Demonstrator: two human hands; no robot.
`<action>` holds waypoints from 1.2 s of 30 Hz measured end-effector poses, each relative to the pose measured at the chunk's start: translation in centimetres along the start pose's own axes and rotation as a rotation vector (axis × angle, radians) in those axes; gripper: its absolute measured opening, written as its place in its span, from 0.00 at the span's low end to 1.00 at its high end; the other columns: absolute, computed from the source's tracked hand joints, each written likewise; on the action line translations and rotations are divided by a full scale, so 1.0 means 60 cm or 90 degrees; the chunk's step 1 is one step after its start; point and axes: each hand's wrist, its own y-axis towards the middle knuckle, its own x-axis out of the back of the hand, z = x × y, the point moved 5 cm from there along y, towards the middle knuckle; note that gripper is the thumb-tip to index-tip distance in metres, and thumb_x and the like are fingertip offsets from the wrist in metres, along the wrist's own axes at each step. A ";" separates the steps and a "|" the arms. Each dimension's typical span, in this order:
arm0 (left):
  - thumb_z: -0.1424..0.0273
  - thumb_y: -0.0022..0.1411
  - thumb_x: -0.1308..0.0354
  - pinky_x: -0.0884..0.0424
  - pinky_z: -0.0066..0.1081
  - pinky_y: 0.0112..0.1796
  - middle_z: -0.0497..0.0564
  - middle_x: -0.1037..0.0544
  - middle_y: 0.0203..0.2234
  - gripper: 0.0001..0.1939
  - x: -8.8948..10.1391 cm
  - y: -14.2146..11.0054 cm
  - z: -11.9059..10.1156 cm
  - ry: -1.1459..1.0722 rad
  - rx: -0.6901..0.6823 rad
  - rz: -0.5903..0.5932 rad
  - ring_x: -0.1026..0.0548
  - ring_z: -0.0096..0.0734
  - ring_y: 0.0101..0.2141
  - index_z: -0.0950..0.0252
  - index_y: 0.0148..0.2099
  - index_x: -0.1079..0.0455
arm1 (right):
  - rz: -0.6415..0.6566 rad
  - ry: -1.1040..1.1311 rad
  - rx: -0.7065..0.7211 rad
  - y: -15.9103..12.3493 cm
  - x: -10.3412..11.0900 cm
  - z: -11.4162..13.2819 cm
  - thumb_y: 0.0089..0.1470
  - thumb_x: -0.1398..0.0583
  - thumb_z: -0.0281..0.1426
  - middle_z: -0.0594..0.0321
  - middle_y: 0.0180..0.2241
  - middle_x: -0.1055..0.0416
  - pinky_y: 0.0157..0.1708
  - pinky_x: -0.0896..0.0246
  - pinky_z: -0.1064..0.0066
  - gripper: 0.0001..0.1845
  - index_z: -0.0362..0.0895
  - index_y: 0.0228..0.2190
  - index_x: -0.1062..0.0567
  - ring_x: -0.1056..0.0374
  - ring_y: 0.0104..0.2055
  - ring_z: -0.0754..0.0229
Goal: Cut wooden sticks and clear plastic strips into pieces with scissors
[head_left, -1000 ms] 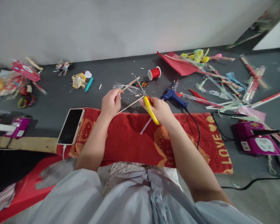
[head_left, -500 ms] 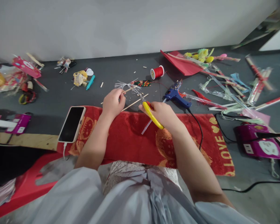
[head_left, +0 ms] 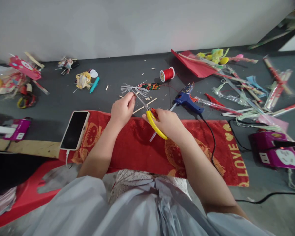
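My right hand (head_left: 166, 123) grips a pair of scissors (head_left: 153, 123) with yellow handles. Their blades reach up and left to the fingertips of my left hand (head_left: 123, 106). That hand is closed in a pinch on a thin wooden stick (head_left: 121, 96), mostly hidden by the fingers. Between the hands lies another thin stick (head_left: 151, 102), with several short cut pieces (head_left: 147, 98) near it. Just beyond the fingers are a bundle of silvery wires (head_left: 131, 88) and a flower-patterned strip (head_left: 151, 86).
A blue glue gun (head_left: 186, 100) lies right of my hands, its cord crossing the red towel (head_left: 137, 144). A phone (head_left: 75, 130) rests on the towel's left end. Behind are a red thread spool (head_left: 167, 74) and red paper (head_left: 193, 65). Wrapped sticks (head_left: 277, 88) clutter the right.
The scissors have swung left, bringing the blades to my left fingertips. The stick's end that stuck out right of those fingers no longer shows. My left hand has shifted slightly right.
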 end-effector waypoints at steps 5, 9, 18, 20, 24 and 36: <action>0.64 0.68 0.53 0.43 0.27 0.28 0.48 0.27 0.22 0.14 0.004 -0.001 -0.002 -0.010 -0.034 -0.046 0.33 0.25 0.23 0.62 0.39 0.27 | -0.015 -0.015 0.017 -0.002 0.003 0.002 0.58 0.58 0.59 0.48 0.31 0.24 0.27 0.52 0.67 0.37 0.40 0.33 0.29 0.29 0.31 0.52; 0.65 0.67 0.52 0.44 0.28 0.28 0.47 0.29 0.21 0.13 0.007 -0.001 -0.002 -0.015 -0.045 -0.054 0.34 0.24 0.23 0.62 0.37 0.28 | -0.028 -0.011 0.023 -0.002 0.004 0.003 0.58 0.58 0.59 0.49 0.30 0.25 0.27 0.53 0.67 0.37 0.40 0.33 0.29 0.29 0.30 0.53; 0.66 0.67 0.53 0.43 0.27 0.27 0.47 0.29 0.21 0.13 0.013 -0.001 -0.008 -0.039 -0.069 -0.070 0.37 0.24 0.22 0.62 0.36 0.28 | -0.038 -0.005 0.026 -0.003 0.003 0.002 0.57 0.56 0.59 0.50 0.29 0.25 0.26 0.55 0.68 0.36 0.40 0.33 0.29 0.29 0.30 0.53; 0.66 0.67 0.53 0.43 0.27 0.27 0.47 0.29 0.21 0.13 0.014 -0.001 -0.009 -0.038 -0.071 -0.074 0.37 0.23 0.22 0.62 0.36 0.28 | -0.042 -0.003 0.030 -0.003 0.003 0.003 0.57 0.56 0.60 0.50 0.29 0.25 0.26 0.55 0.68 0.36 0.40 0.33 0.29 0.30 0.29 0.53; 0.66 0.67 0.53 0.43 0.27 0.27 0.47 0.29 0.21 0.13 0.014 -0.001 -0.008 -0.031 -0.070 -0.073 0.36 0.23 0.22 0.62 0.37 0.28 | -0.044 -0.001 0.030 -0.003 0.004 0.003 0.58 0.57 0.59 0.51 0.29 0.25 0.26 0.56 0.68 0.36 0.40 0.33 0.29 0.30 0.29 0.54; 0.66 0.69 0.55 0.35 0.28 0.36 0.51 0.23 0.31 0.14 0.016 -0.003 -0.007 0.049 -0.027 -0.049 0.26 0.29 0.33 0.62 0.43 0.29 | -0.056 0.005 0.037 0.004 -0.004 0.005 0.58 0.55 0.59 0.53 0.26 0.27 0.25 0.58 0.69 0.35 0.41 0.30 0.29 0.33 0.26 0.58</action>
